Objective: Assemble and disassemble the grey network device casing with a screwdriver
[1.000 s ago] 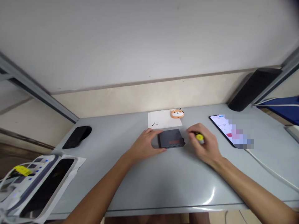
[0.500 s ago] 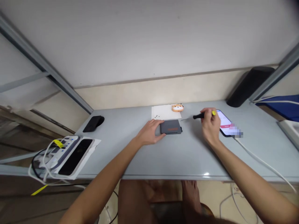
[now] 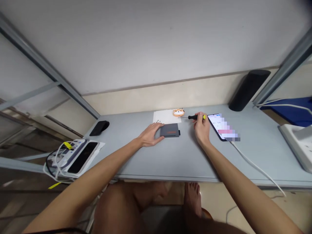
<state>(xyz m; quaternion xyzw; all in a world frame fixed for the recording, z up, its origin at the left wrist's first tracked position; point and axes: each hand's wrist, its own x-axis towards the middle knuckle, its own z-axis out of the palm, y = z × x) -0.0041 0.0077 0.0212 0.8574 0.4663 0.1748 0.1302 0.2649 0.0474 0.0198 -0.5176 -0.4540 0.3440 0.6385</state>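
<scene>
My left hand (image 3: 151, 135) grips the left end of a flat dark grey box (image 3: 170, 130) lying on the desk, thumb at the front edge and fingers at the back. Orange lettering shows on its top, and a small black piece sticks out at its right side. In my right hand (image 3: 201, 128) is a screwdriver (image 3: 193, 117) with a black handle and yellow end. Its thin shaft points left, over the desk behind the box and just in front of an orange animal-face case (image 3: 178, 112). Small black specks, perhaps screws, lie on a white paper sheet (image 3: 168, 114).
A lit phone (image 3: 216, 125) with a white cable lies right of my right hand. A black cylinder (image 3: 250, 91) leans at the back right, near a white power strip (image 3: 298, 146). At left are a black object (image 3: 99, 128), another phone (image 3: 83, 157) and a cabled power strip (image 3: 73, 152).
The screwdriver has moved left and back relative to the box, its tip leaving the box's right side for the area by the orange case. My left hand keeps its grip. The view has shifted.
</scene>
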